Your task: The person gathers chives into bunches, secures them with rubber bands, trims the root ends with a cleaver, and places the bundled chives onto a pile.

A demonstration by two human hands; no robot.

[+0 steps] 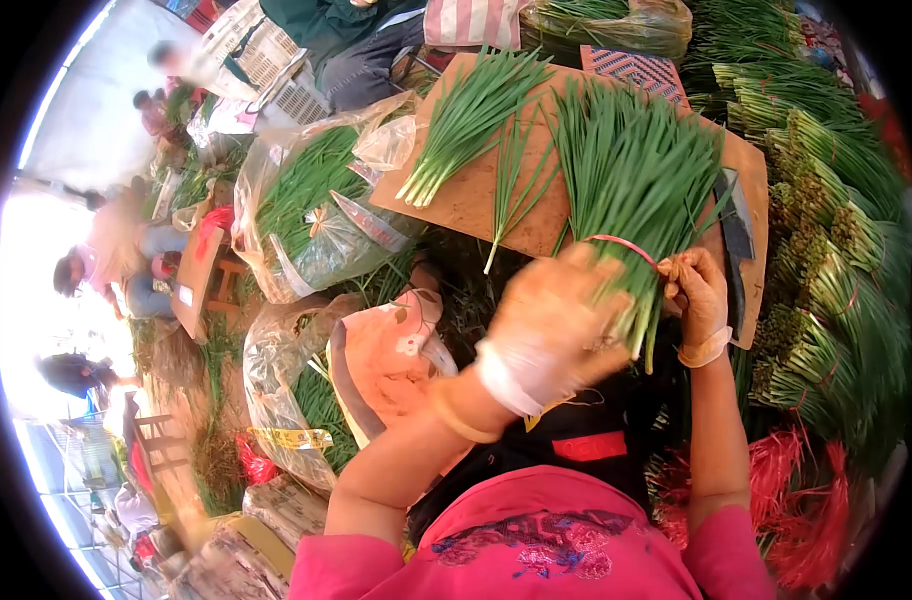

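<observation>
My right hand (698, 285) pinches the pink tie (624, 244) around the big green bunch (636, 160), whose leaves lie over the tabletop (463, 213) and whose stems pass its near edge. My left hand (561, 315) is at the stems, too blurred for me to tell its grip. A smaller bunch (471, 125) lies near the left edge.
</observation>
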